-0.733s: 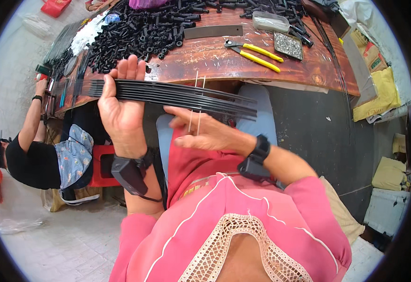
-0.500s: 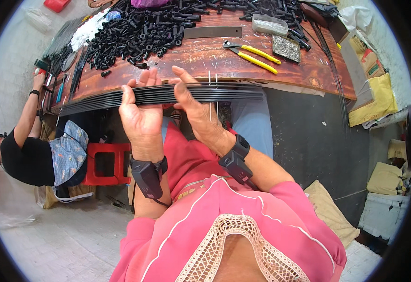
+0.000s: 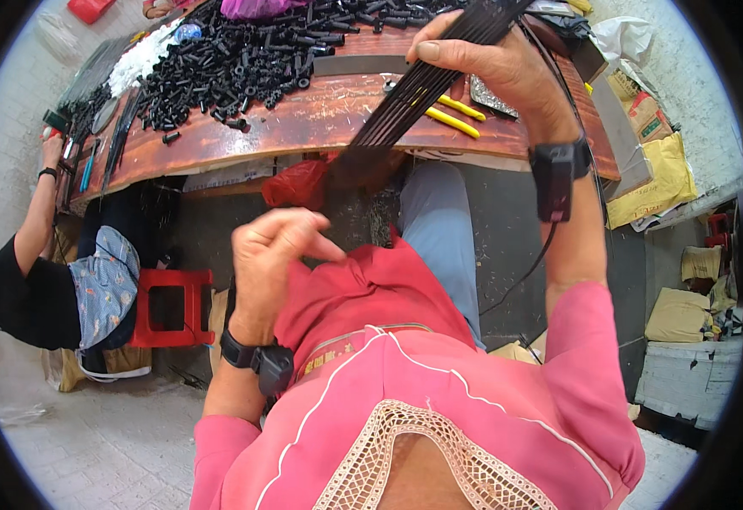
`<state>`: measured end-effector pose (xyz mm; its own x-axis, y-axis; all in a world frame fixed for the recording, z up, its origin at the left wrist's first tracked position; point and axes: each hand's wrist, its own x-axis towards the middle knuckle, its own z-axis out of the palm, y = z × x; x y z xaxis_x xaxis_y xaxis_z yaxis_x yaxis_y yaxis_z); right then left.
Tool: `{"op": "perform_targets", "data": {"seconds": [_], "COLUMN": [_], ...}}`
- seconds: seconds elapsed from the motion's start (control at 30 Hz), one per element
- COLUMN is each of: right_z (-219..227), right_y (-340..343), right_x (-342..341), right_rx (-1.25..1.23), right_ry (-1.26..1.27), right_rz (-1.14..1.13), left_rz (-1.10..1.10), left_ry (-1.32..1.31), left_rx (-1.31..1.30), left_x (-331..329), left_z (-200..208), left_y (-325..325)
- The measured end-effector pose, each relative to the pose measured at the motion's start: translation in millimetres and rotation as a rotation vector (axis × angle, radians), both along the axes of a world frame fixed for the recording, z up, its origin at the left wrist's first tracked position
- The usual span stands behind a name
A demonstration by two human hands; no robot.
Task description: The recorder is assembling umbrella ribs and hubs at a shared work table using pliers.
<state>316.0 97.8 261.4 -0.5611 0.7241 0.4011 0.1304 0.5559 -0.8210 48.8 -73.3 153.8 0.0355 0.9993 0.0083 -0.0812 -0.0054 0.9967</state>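
A bundle of long, thin black strips (image 3: 397, 115) slants above the table's front edge, its far end at the top of the view. My right hand (image 3: 507, 76) is wrapped round its upper part, thumb lying across the strips. The lower end of the bundle is smeared by motion. Over my lap, my left hand (image 3: 278, 255) holds nothing; its fingers are bent and apart. Behind the strips lie end cutters with yellow handles (image 3: 456, 123), partly covered. A metal tray of small bits (image 3: 492, 98) shows beneath my right hand.
Black tubular parts (image 3: 252, 64) are heaped across the reddish wooden table (image 3: 303, 110), beside a flat grey metal bar (image 3: 354, 65). A red bag (image 3: 295, 183) hangs under the front edge. To the left, a co-worker in black (image 3: 31, 289) reaches to the table near a red stool (image 3: 176, 310).
The bundle has swung from level to steeply slanted as my right hand carried it up and right. My left hand has let go and dropped towards my lap.
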Motion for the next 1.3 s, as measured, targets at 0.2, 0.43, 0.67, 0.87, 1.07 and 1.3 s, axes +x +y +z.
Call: {"op": "perform_targets", "data": {"seconds": [0.2, 0.43, 0.67, 0.87, 1.07, 1.3], "right_z": [-3, -53, -103, -110, -116, -112], "right_y": [-3, 1, -7, -7, 0, -6], "right_x": [-49, -96, -109, -106, -104, -110], "right_rx": [-0.14, -0.397, -0.234, -0.415, -0.4, -0.441], "right_ry": [-0.237, -0.305, -0.123, -0.092, -0.027, 0.01], "right_rz": [0.246, 0.494, 0.426, 0.436, 0.434, 0.536], "left_rz": [0.057, -0.365, -0.34, -0.325, 0.378, -0.138], "left_ry": [0.309, 0.097, 0.009, 0.014, 0.322, -0.12], "left_rx": [0.079, -0.202, -0.287, -0.379, 0.184, 0.199], "left_x": [-1, 13, 13, 3, -43, -1], "left_z": [-44, -96, -120, -98, 41, 120], "left_y": [27, 26, 4, 11, 69, 136]}}
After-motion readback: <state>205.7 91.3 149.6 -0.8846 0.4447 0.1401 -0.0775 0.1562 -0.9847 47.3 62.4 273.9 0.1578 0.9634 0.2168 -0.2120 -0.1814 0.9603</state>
